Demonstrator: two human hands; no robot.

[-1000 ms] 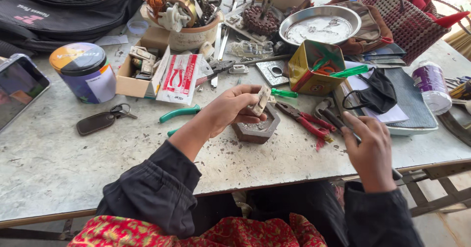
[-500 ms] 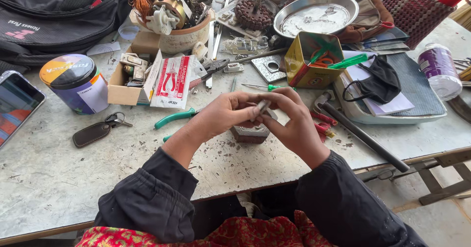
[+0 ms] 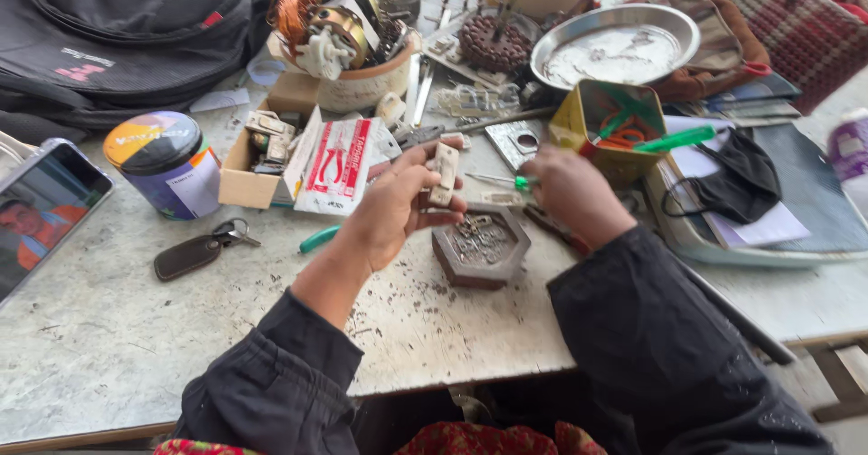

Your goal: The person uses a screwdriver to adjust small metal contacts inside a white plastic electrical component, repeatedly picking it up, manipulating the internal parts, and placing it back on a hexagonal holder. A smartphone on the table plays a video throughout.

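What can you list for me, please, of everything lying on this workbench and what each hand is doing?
small part: one, cream, pinched in left hand
hexagonal tray: one, brown, under the hands
screwdriver: one, green handle, at right hand
tin box: one, yellow, behind right hand
steel plate: one, silver, far side
round tin: one, blue, left
key pouch: one, dark, left
cardboard box: one, tan, centre-left
face mask: one, black, right
backpack: one, black, far left
left hand: holds part
right hand: on screwdriver
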